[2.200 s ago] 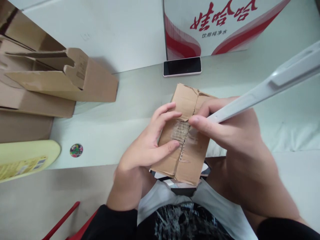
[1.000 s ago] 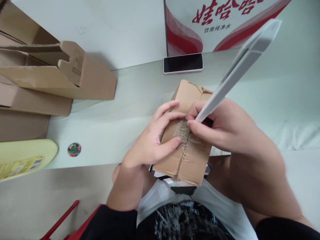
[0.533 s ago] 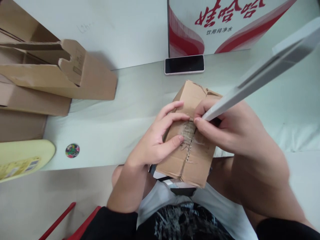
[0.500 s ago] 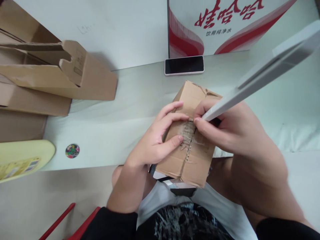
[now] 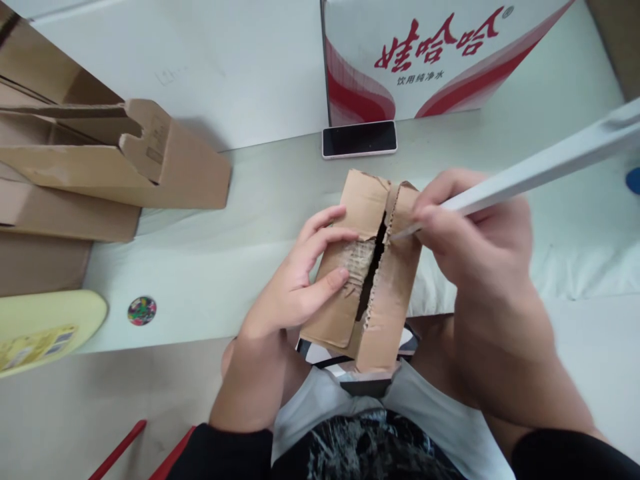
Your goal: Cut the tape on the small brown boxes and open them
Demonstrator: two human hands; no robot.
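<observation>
A small cardboard box (image 5: 385, 300) rests on my lap at the table's front edge. Its top seam is split by a dark gap, and the flap edges along it are torn and ragged. My left hand (image 5: 315, 273) lies on the left flap, fingers and thumb spread over the top. Frayed packing tape (image 5: 360, 260) sticks to that flap beside my thumb. Pinched in my right hand (image 5: 465, 227) is a long white tool (image 5: 545, 167) with a thin tip, whose exact kind I cannot make out. The tip touches the right flap at the gap. The box's contents are hidden.
A phone (image 5: 359, 139) lies at the back, against a white and red carton (image 5: 410, 53). Open cardboard boxes (image 5: 195, 167) stand at the left. A pale yellow object (image 5: 50, 323) and a round colourful disc (image 5: 142, 311) lie near the table's front left.
The seam has parted into a dark gap as the right flap came away. My right hand and the white tool have moved right, with the tool tilted lower. My left hand stays on the box.
</observation>
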